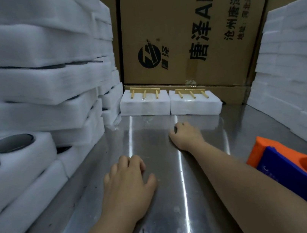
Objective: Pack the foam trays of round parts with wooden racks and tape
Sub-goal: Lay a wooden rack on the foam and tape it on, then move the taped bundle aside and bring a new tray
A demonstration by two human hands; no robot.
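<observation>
Hands on steel table (150, 128): left hand (128, 182) loosely curled, empty; right hand (186, 134) fisted, contents indiscernible. Foam tray (26, 161) of round parts (12, 143) lower left, rack-topped taped packs (145, 105) upper centre, tape dispenser (296, 170) lower right. Best slid flat to centre, parts undisturbed, before racking.

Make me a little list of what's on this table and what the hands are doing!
table: shiny metal
left hand: resting on table, fingers loosely curled, holding nothing
right hand: resting farther out, fingers curled; holding something or not, cannot tell
foam blocks: two, side by side at far end, a wooden rack on each
round parts: dark, in foam tray at left
box: cardboard, behind the blocks
tool: orange and blue, at right
</observation>
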